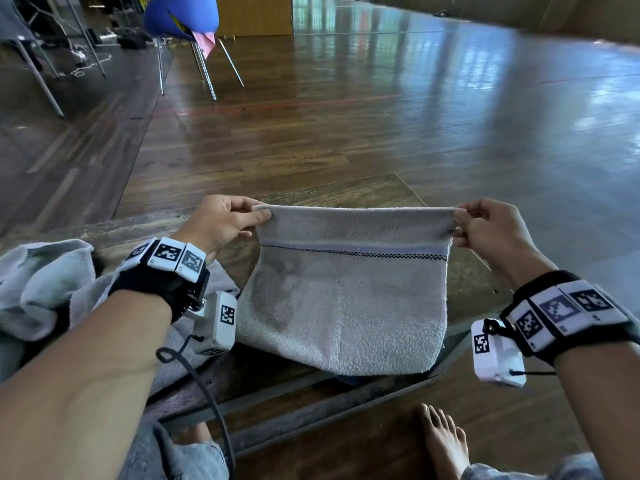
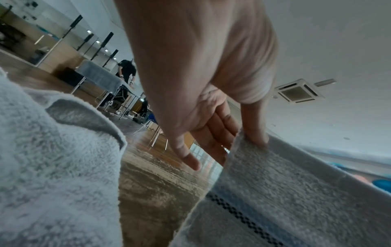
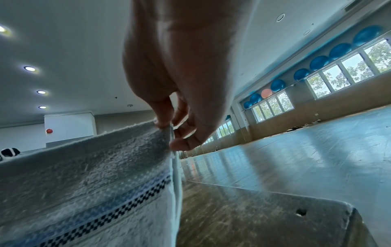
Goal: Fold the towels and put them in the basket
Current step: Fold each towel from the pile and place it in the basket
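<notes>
You have the pale grey terry towel with the blue and black checked stripe lifted above the worn wooden table. Your left hand pinches one top corner, your right hand the other, stretching the top edge taut while its lower edge hangs at the table's near edge. A crumpled light grey towel waits at the left edge, unfolded. No basket shows, so most of the work seems left.
</notes>
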`<state>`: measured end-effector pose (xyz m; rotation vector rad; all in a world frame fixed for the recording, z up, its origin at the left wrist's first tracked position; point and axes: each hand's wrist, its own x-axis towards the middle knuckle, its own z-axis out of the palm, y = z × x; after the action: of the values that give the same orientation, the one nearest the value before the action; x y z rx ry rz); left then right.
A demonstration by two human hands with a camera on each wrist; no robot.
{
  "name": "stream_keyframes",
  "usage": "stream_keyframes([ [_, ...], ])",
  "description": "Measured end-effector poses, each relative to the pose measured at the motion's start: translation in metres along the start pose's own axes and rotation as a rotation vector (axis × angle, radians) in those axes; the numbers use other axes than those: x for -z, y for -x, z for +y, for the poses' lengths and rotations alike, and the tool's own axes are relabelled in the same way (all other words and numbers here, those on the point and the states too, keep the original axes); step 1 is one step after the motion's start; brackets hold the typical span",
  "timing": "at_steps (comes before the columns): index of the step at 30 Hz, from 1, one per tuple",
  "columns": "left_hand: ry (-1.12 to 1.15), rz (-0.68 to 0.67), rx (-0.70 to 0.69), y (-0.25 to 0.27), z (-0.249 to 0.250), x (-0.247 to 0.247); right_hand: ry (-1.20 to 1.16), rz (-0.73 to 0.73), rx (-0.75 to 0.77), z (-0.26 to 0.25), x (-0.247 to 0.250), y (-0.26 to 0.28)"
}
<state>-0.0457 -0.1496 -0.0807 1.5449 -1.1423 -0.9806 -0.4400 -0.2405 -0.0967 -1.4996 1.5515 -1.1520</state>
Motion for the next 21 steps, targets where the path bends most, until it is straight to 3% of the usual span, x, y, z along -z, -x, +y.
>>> stream_keyframes([
  [3,-0.121,-0.041,0.009,-0.002,0.0,0.006,0.08,-0.046,0.021,-0.01,0.01,0.004],
  [5,-0.391,-0.134,-0.004,-0.002,0.0,0.011,0.155,-0.254,-0.015,-0.015,0.017,0.012],
  [7,-0.69,-0.263,0.016,-0.001,-0.001,0.01,0.425,-0.55,-0.013,-0.018,0.019,0.023],
  [9,-0.8,-0.327,0.058,0.001,-0.004,0.004,0.644,-0.694,0.024,-0.016,0.012,0.032],
  [13,-0.909,-0.353,0.007,0.005,-0.008,-0.009,0.747,-0.704,0.119,-0.017,-0.003,0.036],
  [18,-0.91,-0.425,0.063,0.004,-0.006,-0.012,0.837,-0.801,0.134,-0.024,-0.016,0.04],
  [21,-0.92,-0.31,-0.055,0.008,0.006,-0.015,0.86,-0.712,0.145,-0.029,-0.018,0.036],
])
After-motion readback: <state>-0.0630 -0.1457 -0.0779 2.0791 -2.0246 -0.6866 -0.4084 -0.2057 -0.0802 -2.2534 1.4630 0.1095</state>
